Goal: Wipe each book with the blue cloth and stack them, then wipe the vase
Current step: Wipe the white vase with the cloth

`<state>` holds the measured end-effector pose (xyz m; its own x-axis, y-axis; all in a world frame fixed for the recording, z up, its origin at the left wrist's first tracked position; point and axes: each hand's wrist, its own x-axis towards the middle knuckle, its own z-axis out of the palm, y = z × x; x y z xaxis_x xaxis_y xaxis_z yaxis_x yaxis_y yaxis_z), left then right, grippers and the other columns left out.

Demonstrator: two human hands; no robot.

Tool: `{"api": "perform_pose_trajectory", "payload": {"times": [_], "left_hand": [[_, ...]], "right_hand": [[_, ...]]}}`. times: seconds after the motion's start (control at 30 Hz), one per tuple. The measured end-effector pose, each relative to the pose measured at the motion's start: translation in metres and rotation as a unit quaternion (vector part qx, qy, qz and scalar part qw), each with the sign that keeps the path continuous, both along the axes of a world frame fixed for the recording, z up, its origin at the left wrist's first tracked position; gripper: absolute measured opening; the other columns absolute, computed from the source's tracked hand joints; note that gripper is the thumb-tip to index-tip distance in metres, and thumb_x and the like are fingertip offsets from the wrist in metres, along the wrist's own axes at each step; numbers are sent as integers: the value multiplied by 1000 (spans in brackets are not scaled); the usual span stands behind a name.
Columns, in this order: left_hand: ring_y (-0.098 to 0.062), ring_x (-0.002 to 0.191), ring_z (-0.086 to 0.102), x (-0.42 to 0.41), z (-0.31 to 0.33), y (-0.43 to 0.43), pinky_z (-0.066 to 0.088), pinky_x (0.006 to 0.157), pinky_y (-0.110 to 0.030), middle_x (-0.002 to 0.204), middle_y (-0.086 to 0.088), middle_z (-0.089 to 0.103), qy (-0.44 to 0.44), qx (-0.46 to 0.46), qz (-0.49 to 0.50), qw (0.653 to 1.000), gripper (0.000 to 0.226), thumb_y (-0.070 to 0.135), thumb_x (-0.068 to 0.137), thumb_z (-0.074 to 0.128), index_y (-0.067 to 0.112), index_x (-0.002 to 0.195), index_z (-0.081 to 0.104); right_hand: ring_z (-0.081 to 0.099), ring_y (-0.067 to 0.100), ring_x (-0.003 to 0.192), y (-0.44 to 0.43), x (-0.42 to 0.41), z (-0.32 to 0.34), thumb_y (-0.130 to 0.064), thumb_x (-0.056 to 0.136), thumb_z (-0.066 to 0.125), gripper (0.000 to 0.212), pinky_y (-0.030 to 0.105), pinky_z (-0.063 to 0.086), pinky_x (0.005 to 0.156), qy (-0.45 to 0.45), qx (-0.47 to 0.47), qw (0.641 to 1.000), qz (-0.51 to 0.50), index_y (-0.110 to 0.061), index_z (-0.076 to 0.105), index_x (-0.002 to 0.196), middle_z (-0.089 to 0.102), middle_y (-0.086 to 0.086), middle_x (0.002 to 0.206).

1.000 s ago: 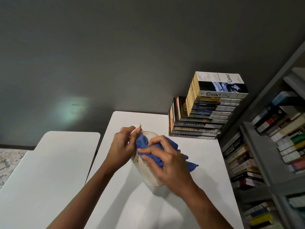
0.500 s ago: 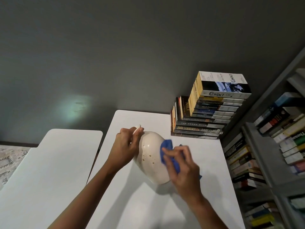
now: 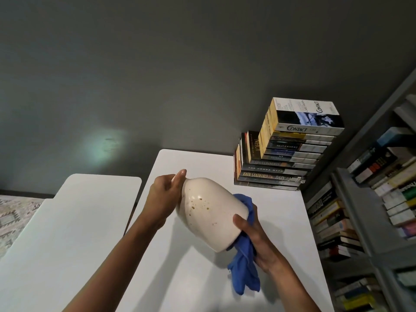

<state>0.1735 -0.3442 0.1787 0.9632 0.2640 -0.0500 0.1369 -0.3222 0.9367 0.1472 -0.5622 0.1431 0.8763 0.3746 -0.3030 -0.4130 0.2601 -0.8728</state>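
Since the base of a vase cannot be reached while it stands, the person holds the cream speckled vase (image 3: pixel 209 212) tipped on its side above the white table (image 3: pixel 281 221), neck to the left and base to the lower right. It appears lifted clear of the tabletop, judging by the shadow under it.

From the head view, the only one given, the left hand (image 3: pixel 164 197) is wrapped round the narrow neck with its fingers curled tight. The neck is the natural handle and lets the body be turned. The right hand (image 3: pixel 256 242) cups the base through the bunched blue cloth (image 3: pixel 244 271), its thumb lying on the vase's side and its fingers closed behind the cloth, so it both props the weight and rubs the underside. A loose tail of cloth hangs below the hand.

At the far right corner of the table, against the grey wall (image 3: pixel 202 75), the stack of books (image 3: pixel 286 158) stands well apart from the hands, out of the way of the wiping. That suggests the book part is done and the vase is the last step. A bookshelf (image 3: pixel 360 221) runs along the right, and a second table (image 3: pixel 67 221) sits just beside the first on the left.
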Motion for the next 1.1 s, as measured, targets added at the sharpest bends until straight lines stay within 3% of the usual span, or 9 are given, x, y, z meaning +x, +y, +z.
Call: {"api": "perform_pose_trajectory", "payload": {"times": [0.1,0.23,0.33,0.43,0.5,0.6,0.77,0.97,1.1], "left_hand": [[-19,59,34,-1,2,6,32,61,-35,60,-7,37,3,19,-30,999,81,69,81,50,-11,72,47],[-30,69,63,1,8,11,53,68,-49,84,-1,66,-57,21,17,998,50,68,74,66,19,83,55],[-30,69,61,5,16,11,48,60,-42,85,5,62,-101,43,-57,992,41,65,84,50,25,90,59],[-13,61,52,7,15,5,41,58,-21,69,0,59,-112,-19,-100,988,62,55,95,26,9,73,62],[-16,64,50,6,9,4,39,63,-21,69,-4,57,-129,-57,-101,985,67,55,94,20,4,71,57],[-20,65,48,3,3,5,38,63,-25,71,-10,54,-165,-40,-96,981,60,50,92,28,-1,73,54],[-30,60,44,2,6,-1,34,55,-33,63,-16,49,-213,20,-45,976,47,35,89,43,-4,65,52],[-29,58,42,14,13,5,31,53,-33,61,-15,48,-230,43,-22,972,40,30,83,42,-3,62,51],[-34,58,41,17,13,9,31,52,-37,61,-20,46,-223,36,-11,974,40,30,81,45,-5,62,49]], "right_hand": [[62,22,79,2,-2,1,-56,48,79,83,32,45,52,66,10,998,-12,-25,49,119,57,15,112],[58,23,68,3,-4,1,-67,28,82,81,26,40,49,135,38,990,-7,-27,69,97,66,10,90],[56,22,64,4,-5,7,-67,21,82,75,23,35,50,169,48,985,-1,-26,72,84,65,8,83],[51,20,51,6,-9,7,-65,19,82,87,20,34,42,189,55,980,0,-19,66,91,61,10,76],[49,20,52,7,-11,5,-64,24,81,83,20,33,44,195,55,979,-1,-19,66,93,60,10,77],[50,24,63,9,-15,3,-65,26,80,71,25,31,54,207,50,977,3,-22,74,81,61,12,84],[48,19,48,11,-17,7,-68,44,68,71,20,33,40,223,34,974,-12,-17,67,93,59,12,75],[68,21,76,4,-3,18,-71,83,47,66,30,54,58,140,-22,988,-62,-12,65,107,71,12,95],[63,10,100,-5,17,26,-53,83,49,34,34,48,95,-115,-229,957,-134,-29,65,101,70,-5,104]]}}
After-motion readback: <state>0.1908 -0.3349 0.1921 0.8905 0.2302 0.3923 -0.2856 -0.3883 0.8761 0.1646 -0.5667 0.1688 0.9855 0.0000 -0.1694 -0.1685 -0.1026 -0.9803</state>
